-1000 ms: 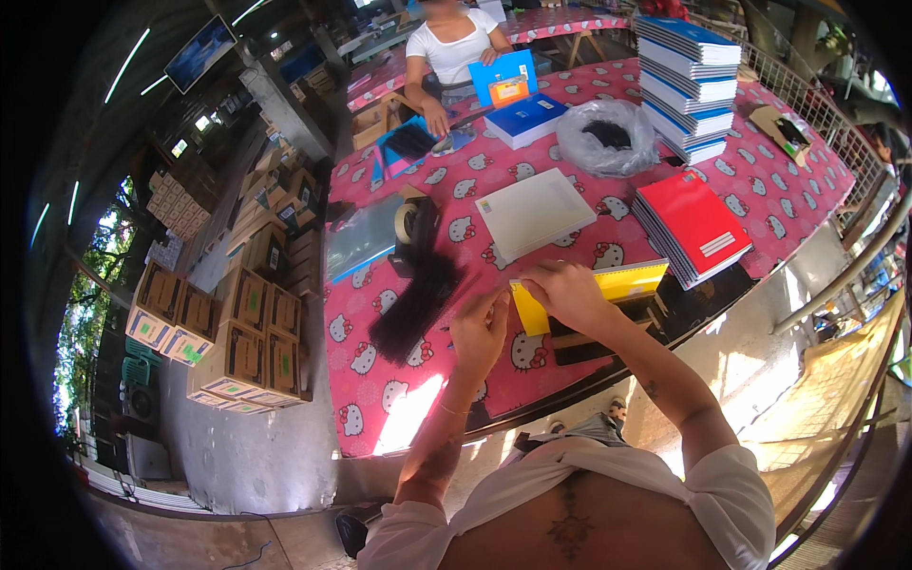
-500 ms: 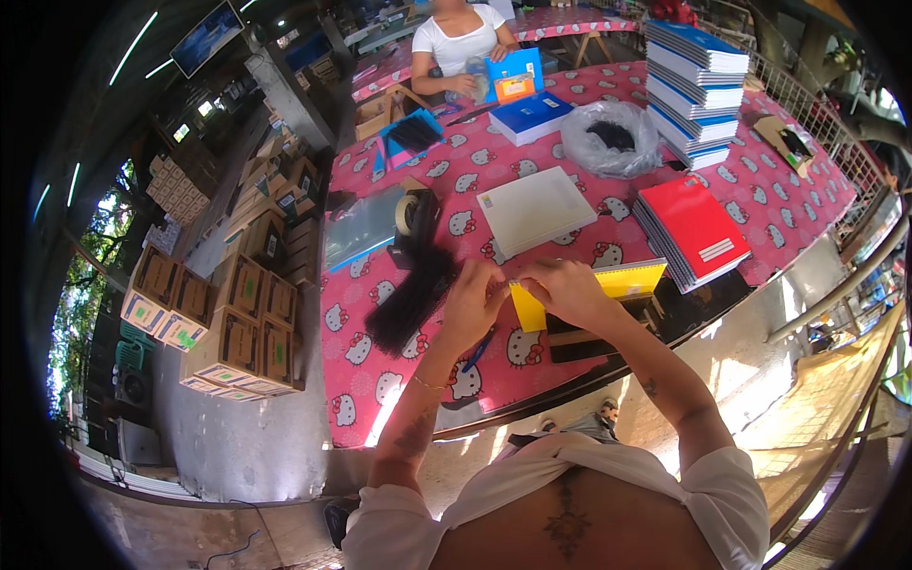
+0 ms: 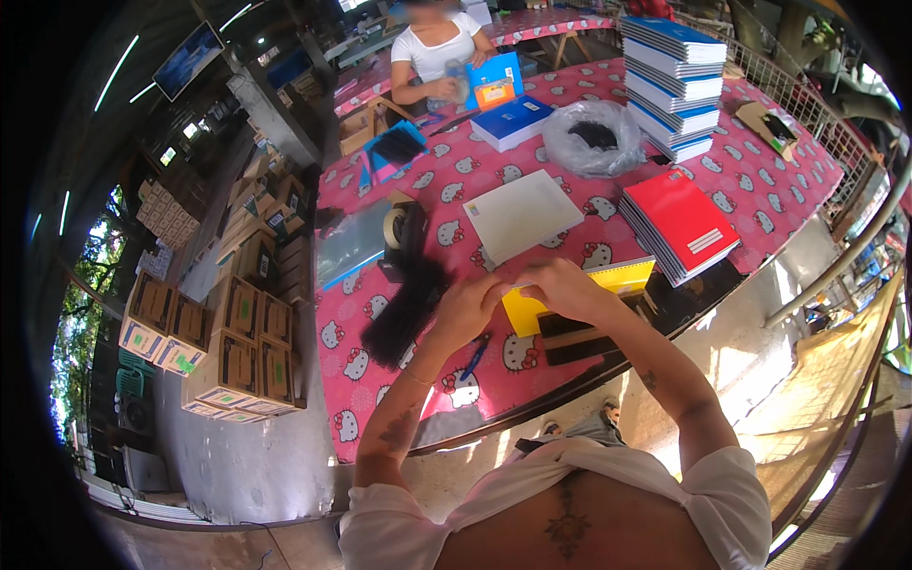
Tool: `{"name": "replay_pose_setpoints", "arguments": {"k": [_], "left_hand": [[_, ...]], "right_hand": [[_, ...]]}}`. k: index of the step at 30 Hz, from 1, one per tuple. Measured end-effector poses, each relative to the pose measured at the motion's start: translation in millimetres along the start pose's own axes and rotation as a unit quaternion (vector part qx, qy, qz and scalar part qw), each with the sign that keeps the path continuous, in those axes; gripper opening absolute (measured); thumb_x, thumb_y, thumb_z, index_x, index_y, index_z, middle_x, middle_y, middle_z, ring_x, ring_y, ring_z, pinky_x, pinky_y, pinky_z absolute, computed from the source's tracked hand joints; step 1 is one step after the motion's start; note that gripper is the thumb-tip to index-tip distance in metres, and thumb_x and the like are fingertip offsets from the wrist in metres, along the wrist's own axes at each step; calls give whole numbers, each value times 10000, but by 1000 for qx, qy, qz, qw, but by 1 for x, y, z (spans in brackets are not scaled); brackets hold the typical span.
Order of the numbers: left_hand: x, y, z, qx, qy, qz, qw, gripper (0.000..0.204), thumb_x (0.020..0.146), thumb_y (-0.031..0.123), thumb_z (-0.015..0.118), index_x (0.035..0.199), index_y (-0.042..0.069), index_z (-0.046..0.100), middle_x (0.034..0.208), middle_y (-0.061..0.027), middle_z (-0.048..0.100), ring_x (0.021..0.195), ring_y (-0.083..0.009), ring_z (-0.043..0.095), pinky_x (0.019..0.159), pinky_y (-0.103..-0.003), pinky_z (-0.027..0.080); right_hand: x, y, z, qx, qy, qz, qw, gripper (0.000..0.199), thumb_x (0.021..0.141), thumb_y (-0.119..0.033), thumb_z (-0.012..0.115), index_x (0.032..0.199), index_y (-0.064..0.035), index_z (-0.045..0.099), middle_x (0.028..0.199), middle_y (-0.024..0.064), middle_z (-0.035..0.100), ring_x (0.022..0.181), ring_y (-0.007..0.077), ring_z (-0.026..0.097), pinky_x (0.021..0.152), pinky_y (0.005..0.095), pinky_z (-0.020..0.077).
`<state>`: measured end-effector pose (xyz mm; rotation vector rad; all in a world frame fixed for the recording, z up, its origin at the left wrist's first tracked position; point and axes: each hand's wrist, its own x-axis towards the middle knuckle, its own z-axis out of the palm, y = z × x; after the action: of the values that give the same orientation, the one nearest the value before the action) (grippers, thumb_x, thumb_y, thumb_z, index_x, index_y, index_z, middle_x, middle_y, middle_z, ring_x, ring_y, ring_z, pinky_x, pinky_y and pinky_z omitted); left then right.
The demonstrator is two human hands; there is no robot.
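A yellow notebook stands tilted at the table's near edge, with a row of binding holes or coil along its upper edge. My right hand is closed over that upper edge near its left end, fingers bent. Just left of the notebook's corner, my left hand is pinched, its fingertips close to the right ones. What sits between the left fingertips is too small to make out. Beneath the notebook lies a dark block with a wooden strip. A bundle of black bristle-like strands lies beside my left hand.
A blue pen lies near me. Beyond are a white-covered notebook, red notebooks, a tall notebook stack, a plastic bag and a tape roll. Opposite, a person handles a blue notebook. Cartons stand left.
The view has shifted slightly, so the table's things sit a little further left. Both hands stay at the yellow notebook's left end. Across the table, the person's hand moves beside the blue notebook.
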<state>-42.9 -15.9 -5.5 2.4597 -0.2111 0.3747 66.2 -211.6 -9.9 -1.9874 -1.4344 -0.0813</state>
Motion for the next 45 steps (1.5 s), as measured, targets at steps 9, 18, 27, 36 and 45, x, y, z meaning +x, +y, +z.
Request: {"name": "replay_pose_setpoints", "arguments": {"k": [9, 18, 27, 36, 45], "left_hand": [[5, 3, 9, 153, 2, 17, 988, 437, 937, 338, 653, 1266, 62, 575, 1219, -190, 588, 1060, -366, 599, 879, -479, 477], [-32, -10, 92, 278, 211, -12, 937, 799, 968, 491, 520, 1508, -60, 310, 1593, -264, 265, 1501, -415, 213, 1166, -665, 112], [-22, 1, 95, 311, 128, -11, 942, 787, 994, 496, 443, 1499, -92, 304, 1574, -300, 277, 1491, -453, 216, 1157, -677, 107], [29, 10, 68, 378, 125, 43, 916, 794, 950, 536, 526, 1460, -59, 396, 1527, -270, 380, 1437, -417, 340, 1136, -625, 249], [47, 13, 69, 345, 150, 51, 925, 767, 1020, 538, 369, 1448, -98, 383, 1525, -327, 345, 1448, -470, 299, 1154, -650, 189]], "right_hand": [[-24, 9, -24, -108, -24, 76, 991, 237, 909, -228, 640, 1132, -222, 719, 845, 105, 723, 767, 324, 707, 673, 480, 560], [-20, 15, -17, -132, -15, 49, 990, 251, 917, -237, 633, 1157, -237, 706, 847, 96, 723, 709, 323, 701, 625, 463, 556], [-18, 4, -23, -98, -46, 68, 992, 208, 941, -262, 603, 1108, -196, 706, 903, 113, 729, 761, 341, 711, 665, 478, 564], [-38, 53, -60, -179, -132, 105, 969, 258, 889, -306, 689, 1116, -185, 694, 861, 138, 725, 860, 362, 710, 765, 504, 548], [-41, 59, -59, -144, -116, 74, 980, 237, 877, -310, 700, 1066, -167, 715, 851, 124, 725, 864, 348, 710, 758, 491, 554]]}}
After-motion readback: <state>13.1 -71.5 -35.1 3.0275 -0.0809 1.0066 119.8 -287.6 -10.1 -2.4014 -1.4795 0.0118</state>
